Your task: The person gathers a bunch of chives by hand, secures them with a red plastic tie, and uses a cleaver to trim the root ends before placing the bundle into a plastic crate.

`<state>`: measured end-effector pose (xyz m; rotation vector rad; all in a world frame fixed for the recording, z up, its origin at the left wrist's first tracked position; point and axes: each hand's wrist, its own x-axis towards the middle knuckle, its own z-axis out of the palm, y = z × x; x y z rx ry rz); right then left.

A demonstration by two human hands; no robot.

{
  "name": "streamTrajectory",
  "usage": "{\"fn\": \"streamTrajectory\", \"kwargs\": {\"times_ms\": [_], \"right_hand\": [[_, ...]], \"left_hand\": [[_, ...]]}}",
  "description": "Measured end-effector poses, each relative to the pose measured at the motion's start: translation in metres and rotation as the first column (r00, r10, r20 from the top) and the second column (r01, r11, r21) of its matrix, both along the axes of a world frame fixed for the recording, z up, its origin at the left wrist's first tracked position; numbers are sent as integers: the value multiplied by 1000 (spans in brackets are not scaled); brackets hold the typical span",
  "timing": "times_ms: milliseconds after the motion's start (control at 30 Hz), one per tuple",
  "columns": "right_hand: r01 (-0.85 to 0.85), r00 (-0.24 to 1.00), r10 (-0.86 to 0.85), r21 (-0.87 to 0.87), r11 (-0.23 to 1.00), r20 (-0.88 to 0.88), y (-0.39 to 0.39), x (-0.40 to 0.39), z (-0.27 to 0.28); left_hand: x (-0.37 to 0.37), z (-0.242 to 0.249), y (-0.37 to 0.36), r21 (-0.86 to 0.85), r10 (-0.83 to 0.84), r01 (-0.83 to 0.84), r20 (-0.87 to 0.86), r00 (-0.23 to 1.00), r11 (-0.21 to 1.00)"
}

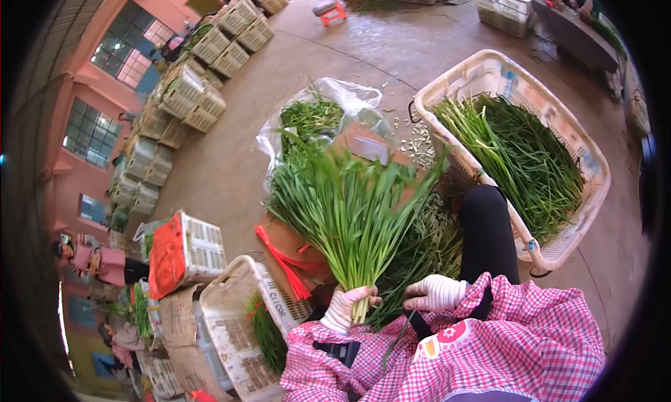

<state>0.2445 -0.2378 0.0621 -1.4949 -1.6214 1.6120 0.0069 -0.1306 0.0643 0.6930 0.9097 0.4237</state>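
My left hand (348, 305), partly wrapped in white, is closed round the pale stem ends of a large green leafy bunch (353, 213). The leaves fan out forward, over brown cardboard. To the right, my right hand (432, 293), also wrapped in white, is beside the bunch and apart from it. Its fingers are curled down near a few thin dark leaves, and what they hold, if anything, is too small to make out. Loose dark green leaves (428, 245) lie under and between the hands. Red strips (283, 262) lie left of the bunch.
A large white basket (594, 164) with green stalks stands at my right. Clear plastic with greens (314, 115) lies ahead. A white crate (234, 339) sits at my left. Stacked crates (183, 91) line the wall, and people (105, 262) are at the far left.
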Motion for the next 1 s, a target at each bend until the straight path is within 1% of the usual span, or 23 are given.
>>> {"fn": "streamTrajectory", "kwargs": {"times_ms": [33, 67, 100, 133, 200, 233, 267, 333, 367, 400, 467, 500, 533, 600, 667, 733, 767, 800, 867, 900, 933, 1000], "right_hand": [[10, 996, -12, -26, 1000, -88, 4, 3, 15], [11, 984, -20, -55, 998, -175, 8, 4, 29], [2, 975, -4, -8, 1000, -224, 13, 5, 39], [26, 949, -6, 60, 998, -316, 16, 1, 40], [50, 890, -1, 95, 994, -456, 23, -2, 52], [74, 866, -33, 61, 995, -499, 25, -1, 70], [134, 846, -39, 140, 981, -532, 29, -2, 73], [224, 847, -84, 210, 952, -524, 38, -1, 85], [310, 868, -120, 336, 889, -482, 45, -4, 85], [356, 894, -142, 481, 801, -425, 52, -6, 86], [306, 950, -170, 670, 676, -263, 63, -6, 103], [277, 961, -180, 733, 621, -211, 70, -10, 101], [278, 961, -177, 735, 619, -214, 74, -13, 102], [128, 984, -175, 803, 581, -31, 81, -21, 105], [103, 985, -170, 822, 560, -8, 89, -30, 101], [-51, 986, -94, 792, 609, 136, 93, -36, 101], [-29, 990, -101, 841, 541, 99, 97, -42, 91], [-30, 990, -99, 841, 541, 99, 100, -43, 85], [-20, 975, -187, 887, 461, 118, 107, -39, 83], [25, 968, -234, 898, 439, 88, 108, -34, 83], [47, 960, -267, 888, 458, 87, 109, -27, 85], [124, 944, -328, 889, 442, 31, 116, -12, 83]], "left_hand": [[-5, 17, -2, -12, 1, -1, -5, 1000, 1000], [-11, 26, -4, 22, 4, -3, -73, 997, 1000], [-11, 37, -7, 37, 12, -8, -107, 994, 999], [-11, 47, -12, 52, 19, -12, -139, 990, 999], [-13, 55, -22, 82, 52, -39, -164, 985, 996], [-12, 58, -25, 104, 60, -42, -175, 983, 994], [-11, 63, -31, 111, 71, -51, -185, 980, 993], [-8, 71, -43, 144, 145, -126, -128, 981, 981], [-14, 66, -48, 145, 148, -128, -137, 979, 981], [-15, 68, -52, 149, 159, -137, -141, 977, 979], [-15, 76, -61, 164, 124, -85, -246, 961, 983], [-16, 74, -65, 168, 139, -99, -246, 959, 981], [-15, 73, -68, 172, 141, -100, -248, 958, 980], [-15, 74, -74, 197, 148, -103, -231, 962, 975], [-15, 72, -78, 217, 151, -97, -252, 956, 971], [-21, 66, -81, 193, 121, -78, -224, 967, 978], [-21, 66, -83, 206, 126, -78, -233, 964, 975], [-21, 68, -86, 206, 128, -80, -233, 964, 975], [-22, 73, -91, 221, 157, -103, -245, 957, 970], [-26, 80, -93, 190, 117, -51, -355, 927, 980], [-31, 79, -95, 188, 121, -56, -353, 928, 980], [-43, 72, -100, 223, 143, -66, -345, 928, 972]]}}
